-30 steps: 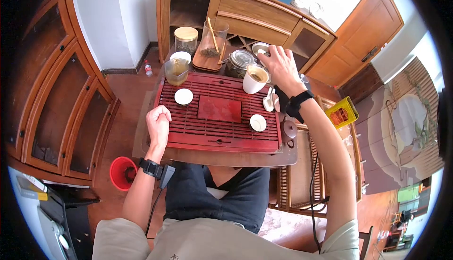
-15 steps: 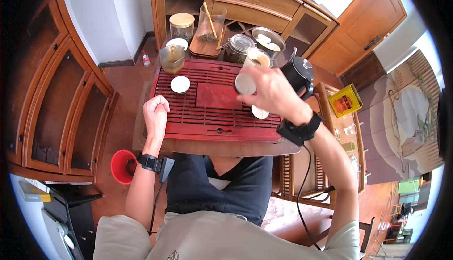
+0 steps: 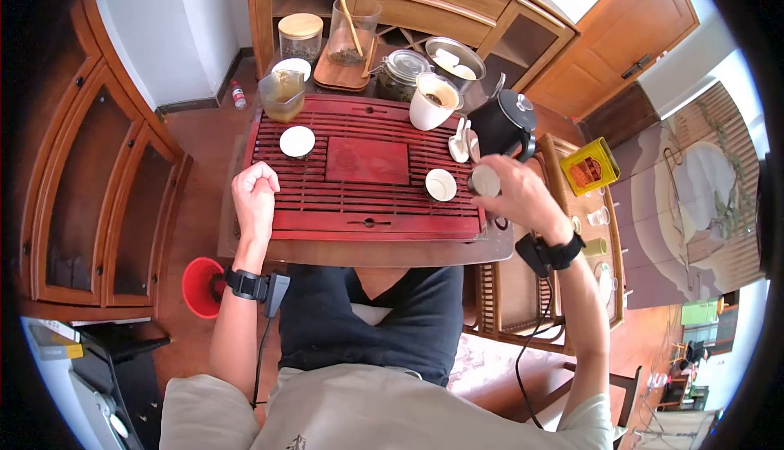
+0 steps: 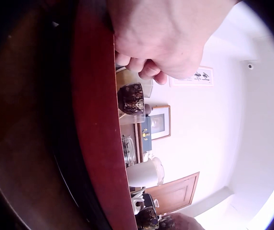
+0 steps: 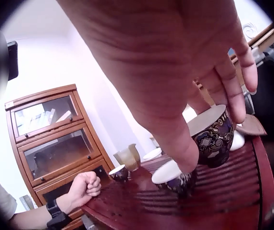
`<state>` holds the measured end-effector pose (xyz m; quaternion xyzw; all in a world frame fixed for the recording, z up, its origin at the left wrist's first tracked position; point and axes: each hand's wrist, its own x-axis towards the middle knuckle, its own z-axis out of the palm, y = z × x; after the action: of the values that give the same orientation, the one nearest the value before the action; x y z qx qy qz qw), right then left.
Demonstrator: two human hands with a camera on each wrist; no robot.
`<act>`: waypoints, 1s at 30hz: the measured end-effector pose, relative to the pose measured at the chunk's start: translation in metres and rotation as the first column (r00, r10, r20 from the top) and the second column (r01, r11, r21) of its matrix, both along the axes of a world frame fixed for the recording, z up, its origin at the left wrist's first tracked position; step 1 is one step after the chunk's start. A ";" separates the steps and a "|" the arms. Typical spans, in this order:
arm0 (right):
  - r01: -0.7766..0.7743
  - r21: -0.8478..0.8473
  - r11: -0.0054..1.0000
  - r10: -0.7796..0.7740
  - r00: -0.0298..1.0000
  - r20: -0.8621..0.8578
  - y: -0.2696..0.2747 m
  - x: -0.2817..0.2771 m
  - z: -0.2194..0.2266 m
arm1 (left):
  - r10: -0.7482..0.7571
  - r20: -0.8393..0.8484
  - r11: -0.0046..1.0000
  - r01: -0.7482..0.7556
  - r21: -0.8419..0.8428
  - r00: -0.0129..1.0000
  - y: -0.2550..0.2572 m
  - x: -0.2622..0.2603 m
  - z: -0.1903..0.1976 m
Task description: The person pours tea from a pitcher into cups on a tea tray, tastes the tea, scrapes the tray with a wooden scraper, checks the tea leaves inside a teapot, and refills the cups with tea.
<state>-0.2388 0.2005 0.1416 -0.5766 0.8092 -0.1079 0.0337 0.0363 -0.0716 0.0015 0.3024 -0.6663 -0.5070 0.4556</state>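
Observation:
My right hand pinches a small tea cup between thumb and fingers at the tray's right edge. In the right wrist view this cup has a dark patterned outside and a pale inside, and it tilts a little. Just left of it, a similar cup stands on the red slatted tea tray. Another cup is on the tray's left part. My left hand, curled into a fist, rests at the tray's left edge and holds nothing.
Behind the tray's right half are a white strainer-topped pitcher, a clip-lid jar and a metal bowl with white pieces inside. A black kettle stands close beyond my right hand. A glass pitcher occupies the back left corner.
My right hand has come from the metal bowl at the back, over the tray with a cup, to the tray's right edge. My left fist keeps its place by the left edge.

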 end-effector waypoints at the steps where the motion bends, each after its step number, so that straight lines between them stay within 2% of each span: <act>1: -0.009 0.025 1.000 0.008 1.000 0.028 0.004 0.001 -0.009 | -0.005 -0.001 1.000 0.005 0.002 1.000 0.000 0.000 0.000; 3: -0.009 0.034 0.999 0.010 0.999 -0.032 0.007 0.007 -0.025 | 0.001 0.029 1.000 -0.001 0.012 1.000 -0.001 0.001 0.000; 4: 0.008 0.107 0.994 -0.010 1.000 0.014 0.008 0.009 -0.027 | -0.001 0.012 1.000 0.001 0.017 1.000 -0.001 0.000 -0.001; 7: 0.006 0.108 0.994 -0.008 1.000 0.019 0.004 0.011 -0.029 | -0.007 0.005 1.000 0.007 0.020 1.000 -0.001 0.000 -0.002; 9: -0.045 0.088 0.995 0.047 0.999 -0.025 0.005 0.002 -0.025 | -0.003 -0.017 1.000 0.003 0.015 1.000 -0.001 -0.001 -0.002; 11: 0.009 0.123 0.992 -0.033 0.981 0.193 -0.001 -0.010 -0.011 | -0.010 -0.022 1.000 0.010 0.014 1.000 0.000 -0.001 -0.001; 12: 0.075 0.056 0.996 -0.087 0.962 0.258 -0.006 -0.015 -0.006 | -0.006 -0.015 1.000 0.006 0.003 1.000 0.000 -0.001 0.000; 15: 0.225 -0.021 0.974 -0.225 0.974 0.013 -0.025 -0.036 -0.004 | -0.010 -0.015 1.000 0.010 -0.001 1.000 -0.002 -0.001 -0.003; 16: 0.263 0.013 0.965 -0.261 0.961 -0.088 -0.032 -0.041 -0.007 | -0.016 -0.013 1.000 0.016 -0.004 1.000 -0.001 -0.001 -0.003; 18: 0.255 -0.002 0.967 -0.254 0.959 -0.125 -0.047 -0.055 -0.026 | -0.019 -0.002 0.998 0.019 0.060 1.000 -0.002 0.000 -0.002; 22: 0.208 -0.010 0.978 -0.200 0.926 -0.320 -0.070 -0.060 -0.049 | -0.018 -0.003 1.000 0.018 -0.015 1.000 0.000 -0.001 0.001; 27: 0.204 0.051 0.978 -0.169 0.909 -0.382 -0.083 -0.060 -0.045 | 0.001 0.008 1.000 -0.001 -0.029 1.000 -0.001 -0.002 0.002; 30: 0.284 0.032 0.958 -0.248 0.884 -0.397 -0.084 -0.064 -0.041 | -0.003 0.007 1.000 0.003 -0.030 1.000 0.000 -0.002 0.001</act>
<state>-0.3029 0.1161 0.1005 -0.4678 0.8751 0.0413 -0.1170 0.0338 -0.0717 0.0027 0.2962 -0.6760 -0.4965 0.4570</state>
